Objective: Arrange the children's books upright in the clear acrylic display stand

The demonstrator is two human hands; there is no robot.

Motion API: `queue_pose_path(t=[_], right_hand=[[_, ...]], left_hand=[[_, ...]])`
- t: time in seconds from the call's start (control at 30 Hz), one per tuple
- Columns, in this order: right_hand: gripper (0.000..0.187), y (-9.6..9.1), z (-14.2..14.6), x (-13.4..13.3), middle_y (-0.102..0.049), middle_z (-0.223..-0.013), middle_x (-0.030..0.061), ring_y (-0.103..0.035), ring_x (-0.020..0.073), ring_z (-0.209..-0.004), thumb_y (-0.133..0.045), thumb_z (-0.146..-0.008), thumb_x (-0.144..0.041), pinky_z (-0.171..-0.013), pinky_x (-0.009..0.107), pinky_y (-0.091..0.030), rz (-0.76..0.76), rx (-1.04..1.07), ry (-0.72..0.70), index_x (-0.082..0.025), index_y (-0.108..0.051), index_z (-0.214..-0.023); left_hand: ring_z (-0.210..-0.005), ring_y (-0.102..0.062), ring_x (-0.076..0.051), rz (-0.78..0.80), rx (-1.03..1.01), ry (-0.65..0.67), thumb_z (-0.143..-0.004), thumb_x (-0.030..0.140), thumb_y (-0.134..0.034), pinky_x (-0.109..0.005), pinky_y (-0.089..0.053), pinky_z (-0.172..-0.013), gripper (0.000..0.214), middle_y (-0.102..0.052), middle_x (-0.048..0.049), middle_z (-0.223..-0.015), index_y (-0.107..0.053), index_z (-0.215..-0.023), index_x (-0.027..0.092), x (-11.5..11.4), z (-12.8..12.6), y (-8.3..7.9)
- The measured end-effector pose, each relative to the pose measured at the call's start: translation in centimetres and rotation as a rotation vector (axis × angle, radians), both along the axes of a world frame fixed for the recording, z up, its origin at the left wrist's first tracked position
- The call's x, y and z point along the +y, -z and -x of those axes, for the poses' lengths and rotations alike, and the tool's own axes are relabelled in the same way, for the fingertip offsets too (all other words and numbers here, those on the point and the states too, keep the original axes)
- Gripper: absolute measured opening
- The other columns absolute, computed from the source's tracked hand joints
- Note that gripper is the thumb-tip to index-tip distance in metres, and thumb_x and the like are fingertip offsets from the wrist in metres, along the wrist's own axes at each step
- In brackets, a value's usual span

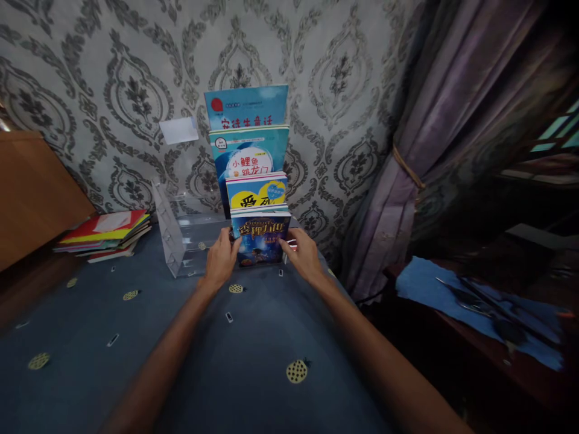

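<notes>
A row of upright books stands in tiers against the wall, tall ones behind and short ones in front. In front is a dark blue book (260, 241) with gold lettering. My left hand (221, 259) grips its left edge, thumb on the cover, and my right hand (302, 253) grips the right edge the same way. How many books they clasp is hidden. Behind it rise a yellow and blue book (257, 193), a teal book (248, 150) and a light blue book (248, 105). A clear plastic rack (169, 235) extends to the left of the books.
A pile of books and folders (111, 232) lies at the left beside a brown wooden panel (36, 199). The blue patterned cloth (190, 361) covers the surface. At the right hang a purple curtain (434, 120) and a side table with a blue cloth (420, 280) and dark tools.
</notes>
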State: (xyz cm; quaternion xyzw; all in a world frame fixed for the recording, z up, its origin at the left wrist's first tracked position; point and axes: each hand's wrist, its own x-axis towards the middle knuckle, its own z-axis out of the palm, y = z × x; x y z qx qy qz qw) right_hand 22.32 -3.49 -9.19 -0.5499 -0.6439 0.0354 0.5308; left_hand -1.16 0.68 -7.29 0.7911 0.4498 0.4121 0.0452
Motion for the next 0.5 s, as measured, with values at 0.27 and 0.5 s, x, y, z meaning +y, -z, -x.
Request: queue_pose_path(t=[0.27, 0.5], right_hand=[[0.038, 0.8, 0.7, -0.3, -0.073, -0.098, 0.0104, -0.067, 0.0253, -0.084, -0.055, -0.088, -0.033, -0.076, 0.042, -0.057, -0.017, 0.104, 0.062, -0.019, -0.066, -0.122], [0.04, 1.1, 1.5, -0.1, -0.066, -0.098, 0.0115, -0.065, 0.0287, -0.09, -0.049, -0.09, -0.029, -0.076, 0.045, -0.058, 0.007, 0.042, 0.077, -0.02, -0.066, -0.126]], left_hand=[[-0.093, -0.073, -0.029, 0.114, 0.201, -0.14, -0.105, 0.031, -0.041, -0.034, -0.05, -0.073, 0.012, -0.072, -0.0146, -0.108, -0.044, -0.11, 0.021, -1.0, -0.7, -1.2], [-0.093, -0.074, -0.03, 0.168, 0.237, -0.138, -0.106, 0.026, -0.04, -0.033, -0.048, -0.07, 0.009, -0.073, -0.0158, -0.108, -0.042, -0.112, 0.019, -1.4, -1.0, -1.3]])
